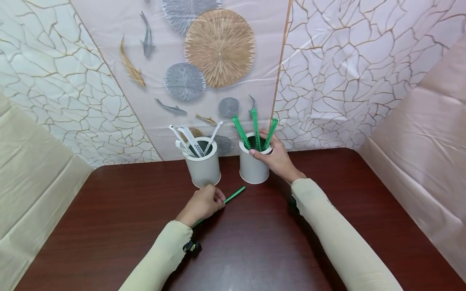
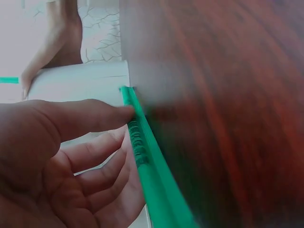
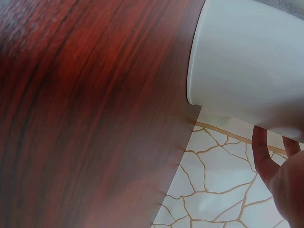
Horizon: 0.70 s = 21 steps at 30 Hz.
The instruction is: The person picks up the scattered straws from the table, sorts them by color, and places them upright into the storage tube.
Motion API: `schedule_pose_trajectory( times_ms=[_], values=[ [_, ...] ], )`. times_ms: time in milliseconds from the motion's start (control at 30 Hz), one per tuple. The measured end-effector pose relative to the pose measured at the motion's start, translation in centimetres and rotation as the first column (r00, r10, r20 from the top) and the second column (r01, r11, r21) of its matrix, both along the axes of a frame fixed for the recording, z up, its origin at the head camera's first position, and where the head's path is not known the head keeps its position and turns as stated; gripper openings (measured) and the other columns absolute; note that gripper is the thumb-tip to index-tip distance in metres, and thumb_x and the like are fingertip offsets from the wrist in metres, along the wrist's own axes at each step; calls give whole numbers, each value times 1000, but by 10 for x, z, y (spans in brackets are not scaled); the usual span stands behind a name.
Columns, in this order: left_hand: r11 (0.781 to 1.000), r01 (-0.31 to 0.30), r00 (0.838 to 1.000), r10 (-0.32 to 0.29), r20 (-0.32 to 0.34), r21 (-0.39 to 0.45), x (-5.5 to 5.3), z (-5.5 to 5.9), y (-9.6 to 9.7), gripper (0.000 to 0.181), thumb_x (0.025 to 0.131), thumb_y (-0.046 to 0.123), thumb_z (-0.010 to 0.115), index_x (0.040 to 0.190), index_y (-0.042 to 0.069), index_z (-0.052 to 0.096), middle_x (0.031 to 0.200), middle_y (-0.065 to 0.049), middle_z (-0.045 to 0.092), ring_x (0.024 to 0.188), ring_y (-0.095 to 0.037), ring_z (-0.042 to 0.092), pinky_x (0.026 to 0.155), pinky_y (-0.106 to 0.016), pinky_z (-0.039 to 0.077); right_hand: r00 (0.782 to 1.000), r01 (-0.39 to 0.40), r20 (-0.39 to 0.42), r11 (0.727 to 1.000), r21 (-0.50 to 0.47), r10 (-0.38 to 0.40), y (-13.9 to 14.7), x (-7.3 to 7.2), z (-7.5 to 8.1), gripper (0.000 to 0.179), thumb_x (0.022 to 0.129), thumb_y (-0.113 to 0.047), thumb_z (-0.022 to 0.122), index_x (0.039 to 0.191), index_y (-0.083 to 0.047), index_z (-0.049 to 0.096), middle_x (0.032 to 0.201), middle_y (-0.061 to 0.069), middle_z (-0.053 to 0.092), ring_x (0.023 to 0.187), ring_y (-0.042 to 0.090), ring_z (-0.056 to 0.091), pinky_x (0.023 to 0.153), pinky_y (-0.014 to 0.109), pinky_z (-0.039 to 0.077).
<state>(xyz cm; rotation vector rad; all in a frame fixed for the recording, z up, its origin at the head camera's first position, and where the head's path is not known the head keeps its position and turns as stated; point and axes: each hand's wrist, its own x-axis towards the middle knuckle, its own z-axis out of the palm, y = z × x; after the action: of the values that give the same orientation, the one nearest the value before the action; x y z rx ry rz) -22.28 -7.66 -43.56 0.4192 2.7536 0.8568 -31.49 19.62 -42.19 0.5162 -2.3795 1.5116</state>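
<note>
My left hand (image 1: 205, 204) pinches a long, slim green bag clip (image 1: 234, 194) between thumb and fingers, low over the table. In the left wrist view, dark lettering shows along the clip (image 2: 142, 156), beside the thumb tip. My right hand (image 1: 278, 159) grips the rim of the right-hand grey cup (image 1: 254, 169), thumb at the front and fingers round the far right side. Three green clips (image 1: 257, 127) stand in this cup. The right wrist view shows its smooth wall (image 3: 242, 61) with fingertips against it.
A second grey cup (image 1: 204, 169) stands to the left, holding several white clips (image 1: 194, 141) that lean outward. Both cups are near the back edge of the dark red-brown table (image 1: 255, 242). Patterned cloth (image 1: 327, 81) hangs right behind, and plain cloth walls the sides.
</note>
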Motion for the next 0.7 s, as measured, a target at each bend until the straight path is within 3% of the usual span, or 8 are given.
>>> schedule_pose_trajectory(
  times_ms=[167,267,367,533,700],
  values=[
    [999,20,1000,-19,-18,39,-3,-1,-4,13,93,8,70,87,16,78,79,9,70,78,-9,63,85,-39,53,1000,5,6,1000,-9,-5,3,0,0,69,92,-26,84,152,-10,56,159,8,46,149,29,38,121,58,30],
    [996,20,1000,-19,-14,91,-4,-1,-7,13,93,6,69,88,14,77,78,8,68,76,-7,60,82,-34,51,1000,3,2,1000,-4,-3,3,-2,-1,70,92,-28,84,153,-10,55,159,9,46,149,29,38,121,58,30],
    [980,6,999,-12,33,197,-3,2,-9,12,94,3,65,93,8,76,79,3,67,69,-9,60,73,-30,52,1000,1,-4,1000,-5,-1,2,-3,-1,69,92,-27,84,152,-10,56,159,8,46,149,29,39,121,57,30],
    [917,-64,995,29,94,394,0,15,-7,11,99,1,64,106,-1,72,89,-8,70,66,-18,66,68,-35,60,1000,2,-12,1000,-6,-2,1,-1,-1,69,91,-25,85,152,-9,56,158,9,46,149,28,39,122,55,30],
    [828,-89,995,97,14,553,2,34,-3,14,99,0,66,113,-4,70,99,-15,74,77,-20,71,75,-39,63,1000,1,-10,1000,-13,-1,0,-1,-1,68,91,-25,85,151,-8,57,158,9,47,149,27,39,122,55,29]
  ],
)
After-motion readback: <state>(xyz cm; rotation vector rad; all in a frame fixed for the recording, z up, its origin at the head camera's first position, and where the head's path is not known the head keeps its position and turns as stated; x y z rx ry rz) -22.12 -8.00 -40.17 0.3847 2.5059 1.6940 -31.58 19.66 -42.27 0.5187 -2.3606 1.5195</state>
